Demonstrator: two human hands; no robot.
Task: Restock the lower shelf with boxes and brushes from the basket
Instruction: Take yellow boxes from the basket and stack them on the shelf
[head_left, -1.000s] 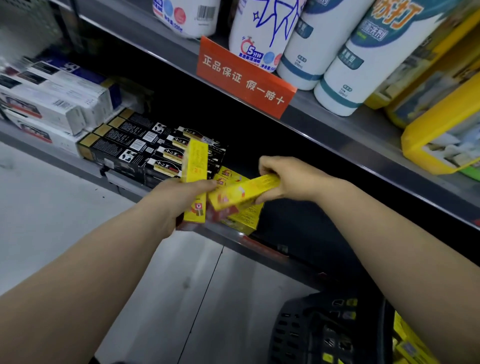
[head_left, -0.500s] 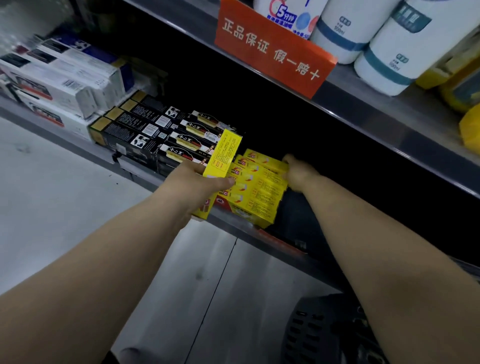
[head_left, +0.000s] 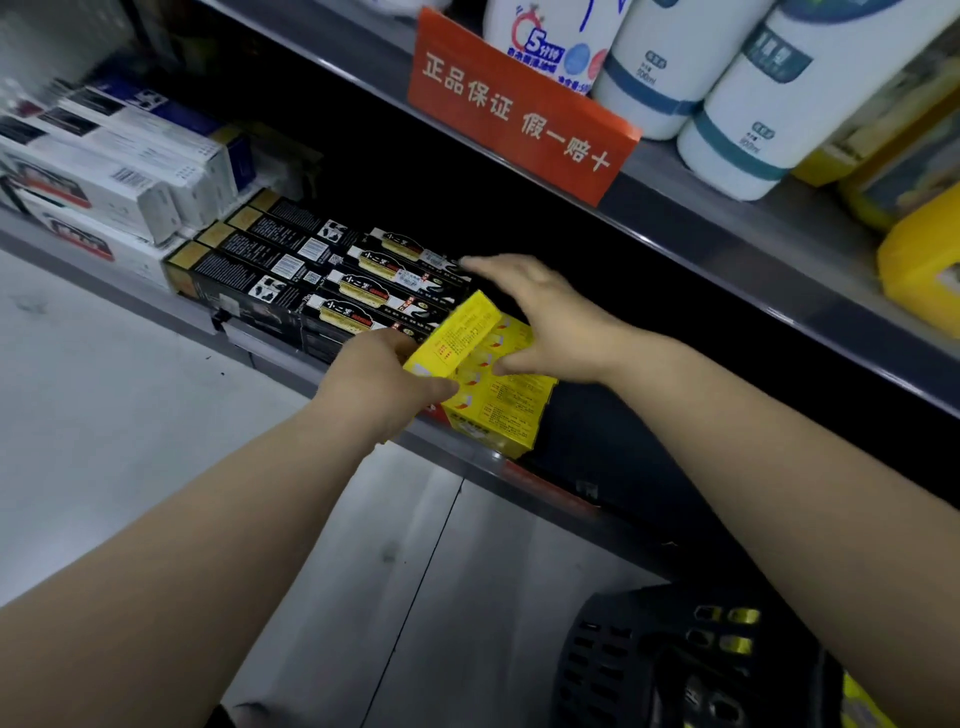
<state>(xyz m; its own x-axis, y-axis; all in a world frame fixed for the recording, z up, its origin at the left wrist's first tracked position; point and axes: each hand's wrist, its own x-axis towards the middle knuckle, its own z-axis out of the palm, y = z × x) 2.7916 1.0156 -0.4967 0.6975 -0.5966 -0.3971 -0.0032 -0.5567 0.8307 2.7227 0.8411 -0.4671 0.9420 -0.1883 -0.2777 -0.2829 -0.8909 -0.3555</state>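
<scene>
- Yellow cardboard box (head_left: 457, 332), long and slim, is clamped in the left hand (head_left: 379, 387), thumb on its near face and fingers behind. It tilts end-up over the front of the grey metal lower shelf (head_left: 270, 358), touching the stack of matching yellow boxes (head_left: 501, 410).
- Right hand (head_left: 540, 317) holds nothing, its fingers straight and spread apart above that stack. The thumb appears to rest on the top box.
- A second ago the right hand carried a yellow box of its own. That box now lies on the stack and the hand has let go, so one more item is stocked and the right hand is free.
- The tilted box looks like the next to go. In my judgement it needs turning flat to line up with the boxes below it.
- The stack sits right at the shelf's front lip, so a careless push could tip it toward the floor.
- A row of black cartons (head_left: 311, 275) lies just left of the stack, with white cartons (head_left: 119, 171) further left.
- A black plastic basket (head_left: 639, 660) stands at lower right, with yellow packs showing through its slots, so stock remains. I cannot make out any brushes.
- An orange sign (head_left: 519, 104) and white bottles (head_left: 737, 119) sit on the shelf above.
</scene>
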